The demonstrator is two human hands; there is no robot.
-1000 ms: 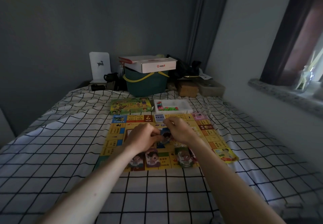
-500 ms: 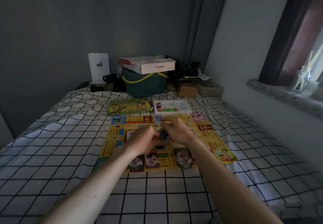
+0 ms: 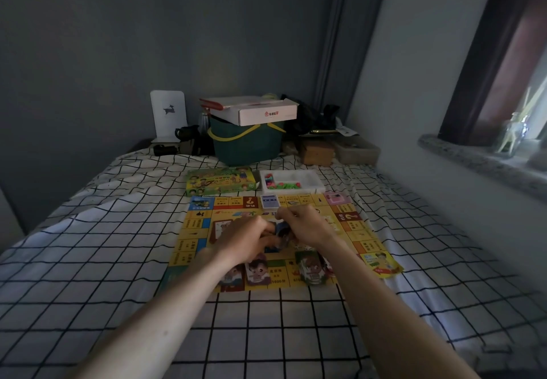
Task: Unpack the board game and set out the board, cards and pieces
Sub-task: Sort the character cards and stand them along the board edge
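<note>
Checked bed, both hands still holding cards over board

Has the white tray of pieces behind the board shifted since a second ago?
No. The white tray still sits just beyond the board's far edge, right of the green game box, same spacing as before.

Dim room — grey-blue wall behind, paler wall right. Bed under white black-grid sheet. Speckled stone windowsill, dark window frame — daylight enters right.
</note>
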